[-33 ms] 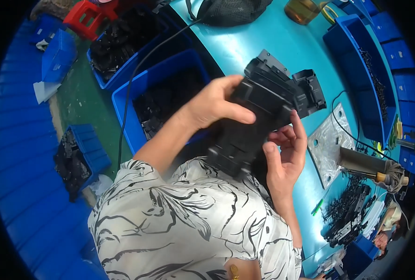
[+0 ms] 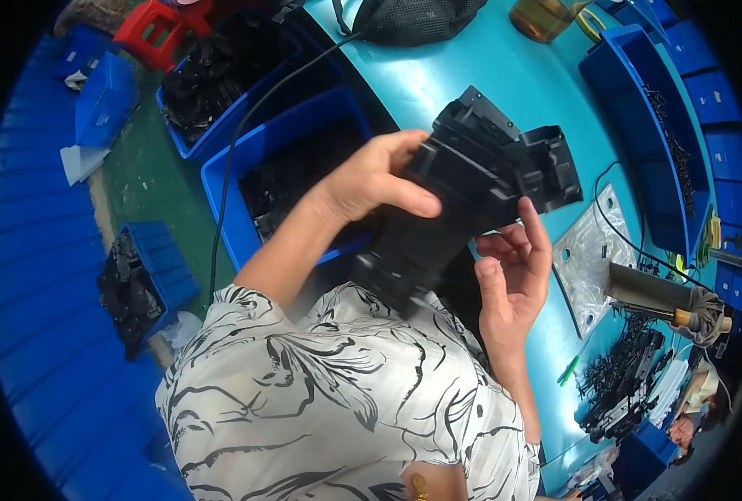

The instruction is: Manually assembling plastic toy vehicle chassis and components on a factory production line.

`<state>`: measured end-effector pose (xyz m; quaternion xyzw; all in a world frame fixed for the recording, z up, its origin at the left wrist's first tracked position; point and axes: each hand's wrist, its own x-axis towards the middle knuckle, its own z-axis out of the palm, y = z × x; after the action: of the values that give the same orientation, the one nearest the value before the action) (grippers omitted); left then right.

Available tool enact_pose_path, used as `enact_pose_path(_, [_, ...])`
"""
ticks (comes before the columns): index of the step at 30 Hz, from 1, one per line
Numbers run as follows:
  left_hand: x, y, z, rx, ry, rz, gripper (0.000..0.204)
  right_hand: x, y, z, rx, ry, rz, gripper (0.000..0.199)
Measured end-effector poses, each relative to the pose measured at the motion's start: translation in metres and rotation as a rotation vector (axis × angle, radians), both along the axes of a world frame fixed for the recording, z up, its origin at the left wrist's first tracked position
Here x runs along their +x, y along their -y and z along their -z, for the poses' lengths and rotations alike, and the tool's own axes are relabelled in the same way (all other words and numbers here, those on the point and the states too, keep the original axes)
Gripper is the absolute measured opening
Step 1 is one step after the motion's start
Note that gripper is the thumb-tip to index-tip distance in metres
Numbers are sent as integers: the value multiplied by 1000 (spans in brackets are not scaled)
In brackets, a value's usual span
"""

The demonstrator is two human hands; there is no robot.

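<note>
A long black plastic housing point(image 2: 454, 188) slants in front of my body, its lower end blurred. My left hand point(image 2: 367, 184) is closed on its left edge, thumb lying on top and the other fingers hidden beneath. My right hand point(image 2: 513, 288) is by the housing's right side, palm turned up, with thumb and fingers apart and nothing visible in the grasp. Its index fingertip is close to the housing's edge; whether they touch I cannot tell. Just beyond, over the turquoise table point(image 2: 404, 92), there is another black moulded part point(image 2: 552, 167); I cannot tell whether it is joined to the housing.
Blue bins point(image 2: 221, 179) of black parts stand at my left, crossed by a dark cable point(image 2: 250, 108). On the table's right are a metal plate point(image 2: 584, 288), a long blue bin point(image 2: 630, 108) and a heap of black parts point(image 2: 621, 376). A black mesh bag point(image 2: 417, 21) lies at the far edge.
My left hand and the housing have shifted slightly left, the housing's lower end swinging left too. My right hand's thumb is a little farther from the housing.
</note>
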<state>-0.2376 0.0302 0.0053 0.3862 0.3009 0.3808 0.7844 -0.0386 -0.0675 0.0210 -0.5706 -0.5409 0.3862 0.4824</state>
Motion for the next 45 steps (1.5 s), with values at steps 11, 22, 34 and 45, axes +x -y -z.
enact_pose_path(11, [-95, 23, 74, -429, 462, 56, 77, 18, 4, 19, -81, -22, -67, 36])
enact_pose_path(22, [-199, 100, 230, -691, 28, -527, 47, 24, 1, 42, -116, -95, 68, 25])
enact_pose_path(34, [-269, 142, 284, -799, -825, -1020, 55, 22, 5, 47, -61, -34, 99, 20])
enact_pose_path(45, [-255, 134, 335, -810, -1247, -800, 41, 18, 6, 45, -24, -56, 73, 19])
